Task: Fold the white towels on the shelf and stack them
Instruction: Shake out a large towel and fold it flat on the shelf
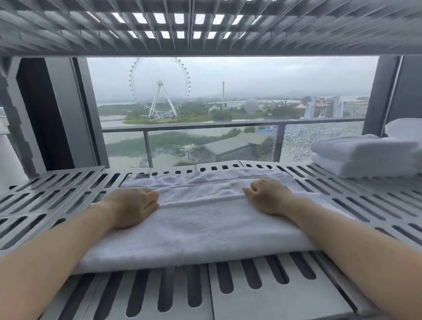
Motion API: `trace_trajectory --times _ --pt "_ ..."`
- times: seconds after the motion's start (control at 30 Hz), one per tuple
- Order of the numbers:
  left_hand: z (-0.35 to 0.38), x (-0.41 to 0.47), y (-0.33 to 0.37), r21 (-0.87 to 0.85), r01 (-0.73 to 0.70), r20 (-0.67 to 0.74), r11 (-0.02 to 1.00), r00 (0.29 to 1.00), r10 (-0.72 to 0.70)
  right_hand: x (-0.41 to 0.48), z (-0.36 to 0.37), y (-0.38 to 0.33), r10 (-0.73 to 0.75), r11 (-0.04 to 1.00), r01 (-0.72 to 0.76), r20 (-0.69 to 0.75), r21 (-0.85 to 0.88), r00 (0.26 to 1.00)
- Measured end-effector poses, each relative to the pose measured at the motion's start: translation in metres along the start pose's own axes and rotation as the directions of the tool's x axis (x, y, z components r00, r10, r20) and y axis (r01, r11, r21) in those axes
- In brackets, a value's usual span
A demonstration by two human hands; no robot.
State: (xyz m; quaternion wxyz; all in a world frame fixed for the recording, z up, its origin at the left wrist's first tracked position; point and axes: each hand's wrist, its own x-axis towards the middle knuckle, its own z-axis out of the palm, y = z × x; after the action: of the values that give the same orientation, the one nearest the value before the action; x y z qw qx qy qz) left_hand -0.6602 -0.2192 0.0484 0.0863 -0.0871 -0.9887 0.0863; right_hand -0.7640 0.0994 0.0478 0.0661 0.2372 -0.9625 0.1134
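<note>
— Count of towels on the slotted grey shelf?

— One white towel under the hands, lying flat in the middle, long side running left to right. At the right rear, two folded towels, stacked one on the other. Just behind those, a further white pile, cut off by the frame edge, so not countable.

— Look of the middle one?

— Thick terry, doubled over. Near part smooth, with a rounded fold facing the shelf's front. Upper layer's edge running side to side between the hands; beyond it, a strip of the lower layer with a stitched band.

— Hands?

— Two, on bare forearms: left hand resting on the towel's left part, right hand on its right part, both at the upper layer's edge, well apart.

— Grip?

— Fingers curled in on both. Cannot tell whether any cloth sits pinched inside either grip.

— Anything else?

— One upper shelf overhead, slotted alike. Behind, a window with one Ferris wheel outside.
</note>
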Motion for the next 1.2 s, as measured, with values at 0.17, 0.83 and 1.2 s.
trace_trajectory --times 0.17,0.83,1.2 --pt "-0.007 0.018 0.034 -0.173 -0.021 -0.181 0.985 0.983 -0.011 0.007 -0.006 0.004 -0.069 0.998 0.068 0.054 0.011 0.996" --pt "-0.008 0.074 0.046 -0.169 0.094 -0.036 0.981 0.994 -0.102 0.067 -0.019 0.003 -0.228 0.974 0.228 -0.029 -0.012 0.973" --pt "0.021 0.147 0.014 -0.198 0.297 0.123 0.934 0.953 -0.277 0.145 0.018 0.011 -0.086 0.996 0.085 0.179 0.015 0.98"
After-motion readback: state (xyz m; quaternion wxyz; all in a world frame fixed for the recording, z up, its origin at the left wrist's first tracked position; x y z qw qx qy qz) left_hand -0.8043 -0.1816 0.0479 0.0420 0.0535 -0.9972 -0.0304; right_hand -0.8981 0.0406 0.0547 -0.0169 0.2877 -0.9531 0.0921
